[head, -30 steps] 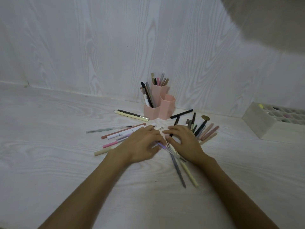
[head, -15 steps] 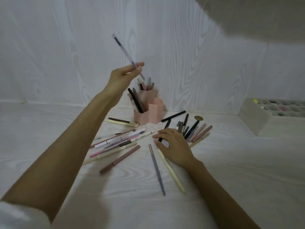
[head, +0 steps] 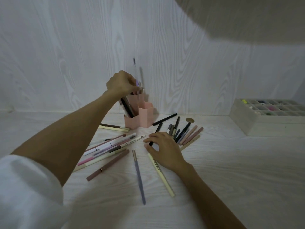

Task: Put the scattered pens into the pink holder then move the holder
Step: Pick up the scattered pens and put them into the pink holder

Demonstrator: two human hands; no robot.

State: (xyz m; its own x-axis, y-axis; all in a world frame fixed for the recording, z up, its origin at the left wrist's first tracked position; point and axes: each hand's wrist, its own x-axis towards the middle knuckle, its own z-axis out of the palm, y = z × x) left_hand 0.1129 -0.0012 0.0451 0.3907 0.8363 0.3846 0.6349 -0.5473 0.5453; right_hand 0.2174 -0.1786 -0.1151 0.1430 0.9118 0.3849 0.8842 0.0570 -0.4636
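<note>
The pink holder (head: 145,119) stands against the back wall with several pens upright in it. My left hand (head: 121,83) is right above it and pinches a thin clear pen (head: 136,76), held almost upright and blurred, its lower end over the holder's tall compartment. My right hand (head: 165,150) rests on the table and pinches a black pen (head: 156,132); its palm lies on a pale yellow pen (head: 162,176). Scattered pens (head: 109,146) lie left of that hand, and another cluster (head: 186,133) lies to its right. A grey-blue pen (head: 139,176) lies in front.
A grey compartment box (head: 247,119) with small coloured items sits at the right by the wall. The white wood-grain wall runs close behind the holder. A brown pen (head: 108,165) lies nearest my left forearm.
My left hand lifted a clear pen off the table, swung it up high, and now has lowered it upright over the holder. My right hand stayed on the table among the pens.
</note>
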